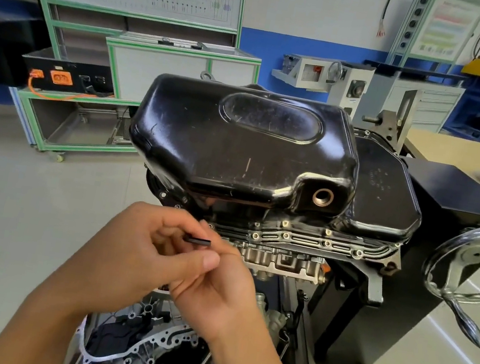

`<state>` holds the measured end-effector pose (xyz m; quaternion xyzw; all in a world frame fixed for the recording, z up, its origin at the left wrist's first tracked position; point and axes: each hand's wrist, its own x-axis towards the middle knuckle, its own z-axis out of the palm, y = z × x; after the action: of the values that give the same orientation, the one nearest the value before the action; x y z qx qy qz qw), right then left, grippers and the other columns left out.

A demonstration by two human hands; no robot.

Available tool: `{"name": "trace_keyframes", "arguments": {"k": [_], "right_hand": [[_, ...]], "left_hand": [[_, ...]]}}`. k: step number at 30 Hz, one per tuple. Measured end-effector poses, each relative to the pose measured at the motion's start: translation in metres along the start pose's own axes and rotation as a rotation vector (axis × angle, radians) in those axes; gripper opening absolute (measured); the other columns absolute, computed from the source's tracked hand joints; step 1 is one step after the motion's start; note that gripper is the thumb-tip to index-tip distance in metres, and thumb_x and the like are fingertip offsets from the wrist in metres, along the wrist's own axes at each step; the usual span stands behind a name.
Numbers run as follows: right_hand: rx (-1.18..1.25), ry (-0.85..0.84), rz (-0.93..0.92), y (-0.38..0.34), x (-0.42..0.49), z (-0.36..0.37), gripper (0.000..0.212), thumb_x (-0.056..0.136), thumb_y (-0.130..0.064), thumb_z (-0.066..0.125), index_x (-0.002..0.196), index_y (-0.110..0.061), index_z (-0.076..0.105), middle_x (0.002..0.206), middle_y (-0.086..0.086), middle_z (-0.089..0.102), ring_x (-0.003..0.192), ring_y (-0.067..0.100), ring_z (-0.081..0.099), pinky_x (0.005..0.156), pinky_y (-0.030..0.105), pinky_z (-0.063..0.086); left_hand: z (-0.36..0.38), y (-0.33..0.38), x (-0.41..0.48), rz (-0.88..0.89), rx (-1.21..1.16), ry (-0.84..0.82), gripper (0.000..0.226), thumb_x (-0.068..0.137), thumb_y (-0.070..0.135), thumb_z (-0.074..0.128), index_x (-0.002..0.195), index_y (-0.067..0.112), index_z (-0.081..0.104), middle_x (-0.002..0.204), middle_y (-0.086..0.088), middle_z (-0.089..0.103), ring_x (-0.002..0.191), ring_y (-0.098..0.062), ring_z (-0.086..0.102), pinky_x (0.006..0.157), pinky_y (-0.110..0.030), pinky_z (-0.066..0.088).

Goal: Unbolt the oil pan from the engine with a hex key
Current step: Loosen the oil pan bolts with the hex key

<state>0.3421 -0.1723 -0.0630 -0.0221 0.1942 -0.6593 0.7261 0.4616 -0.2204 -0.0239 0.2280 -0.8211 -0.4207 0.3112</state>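
Observation:
A glossy black oil pan (238, 144) sits on top of the upturned engine (282, 261), with an open drain hole (323, 197) at its front right. Along the pan's near flange (305, 241) run several small bolts. In front of the flange's left end, both hands meet around a short black hex key (198, 241). My left hand (139, 254) pinches the key between thumb and curled fingers. My right hand (215, 291) lies under it with fingers curled onto the same key. The key's far end is hidden by fingers.
A chrome handwheel (470, 268) with a crank handle sticks out of the engine stand at the right. A wooden bench (469, 152) lies behind it. A green-framed trainer cart (87, 107) stands back left. Engine parts and a gasket (117, 354) sit below my hands.

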Motion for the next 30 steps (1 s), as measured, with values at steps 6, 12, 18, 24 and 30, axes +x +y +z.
{"name": "trace_keyframes", "arguments": {"k": [6, 12, 18, 24, 30], "right_hand": [[-0.01, 0.026, -0.04, -0.002, 0.002, -0.001, 0.026, 0.087, -0.016, 0.062, 0.11, -0.004, 0.057, 0.074, 0.004, 0.047, 0.045, 0.007, 0.046, 0.043, 0.012, 0.037], [0.011, -0.011, -0.071, 0.0, 0.002, -0.001, 0.039, 0.1, -0.021, 0.052, 0.063, -0.009, 0.059, 0.046, 0.0, 0.043, 0.038, 0.014, 0.045, 0.052, 0.019, 0.039], [0.005, -0.045, -0.104, -0.004, -0.009, 0.005, 0.038, 0.096, -0.023, 0.049, 0.062, -0.009, 0.06, 0.04, 0.0, 0.044, 0.03, 0.015, 0.047, 0.031, 0.023, 0.041], [-0.039, -0.009, -0.16, -0.007, -0.028, -0.007, 0.039, 0.094, -0.02, 0.052, 0.057, -0.009, 0.058, 0.042, -0.001, 0.031, 0.037, 0.016, 0.041, 0.041, 0.026, 0.044], [-0.017, -0.075, -0.259, -0.018, -0.044, -0.015, 0.049, 0.101, -0.021, 0.044, 0.062, -0.003, 0.067, 0.042, 0.002, 0.037, 0.038, 0.019, 0.046, 0.04, 0.033, 0.05]], "left_hand": [[0.008, 0.0, 0.003, 0.043, -0.088, 0.14, 0.036, 0.081, 0.055, 0.065, 0.068, 0.023, 0.077, 0.054, -0.002, 0.067, 0.043, 0.0, 0.056, 0.051, -0.008, 0.044], [0.024, 0.009, 0.007, -0.15, -0.506, 0.262, 0.03, 0.086, 0.032, 0.052, 0.068, 0.018, 0.072, 0.048, -0.013, 0.056, 0.038, -0.018, 0.046, 0.043, -0.024, 0.038], [0.027, 0.006, 0.0, -0.135, -0.863, 0.09, 0.015, 0.079, 0.013, 0.062, 0.086, 0.015, 0.075, 0.068, -0.019, 0.062, 0.056, -0.026, 0.05, 0.048, -0.03, 0.043], [0.022, 0.002, -0.004, 0.072, -0.371, -0.157, 0.026, 0.09, 0.03, 0.061, 0.113, 0.026, 0.074, 0.09, -0.011, 0.076, 0.069, -0.028, 0.061, 0.063, -0.025, 0.051], [0.031, 0.005, -0.002, 0.124, -0.373, -0.189, 0.025, 0.095, 0.025, 0.057, 0.114, 0.029, 0.073, 0.093, -0.008, 0.077, 0.078, -0.014, 0.067, 0.065, -0.02, 0.052]]}}
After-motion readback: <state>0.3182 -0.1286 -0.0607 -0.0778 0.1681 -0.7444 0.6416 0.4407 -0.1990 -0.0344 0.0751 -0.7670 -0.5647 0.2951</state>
